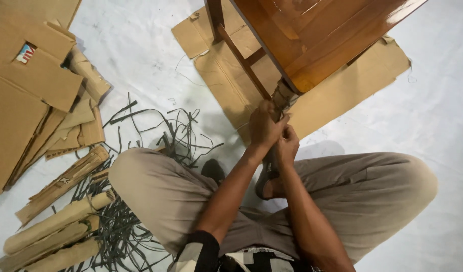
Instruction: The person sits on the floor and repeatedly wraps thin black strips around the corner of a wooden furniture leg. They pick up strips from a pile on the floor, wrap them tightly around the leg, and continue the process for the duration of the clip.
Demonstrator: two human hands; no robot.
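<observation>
Both hands, left hand (264,126) and right hand (288,146), grip closed, apparently around the cardboard-wrapped chair leg (282,98).

The person wore loose trousers (372,196) of a light khaki-beige cloth, plain and unpatterned, with soft folds gathered at the knees and along the inner seams. The top (226,259) was short-sleeved, patterned in blocks of black and pale cream, and its sleeve (201,247) ended in a black band above the elbow. Both forearms were bare from there down, as were the left hand (263,126) and the right hand (288,146); no watch, ring or glove showed on them. A dark sandal (264,179) sat on one foot, its strap crossing the top.
</observation>
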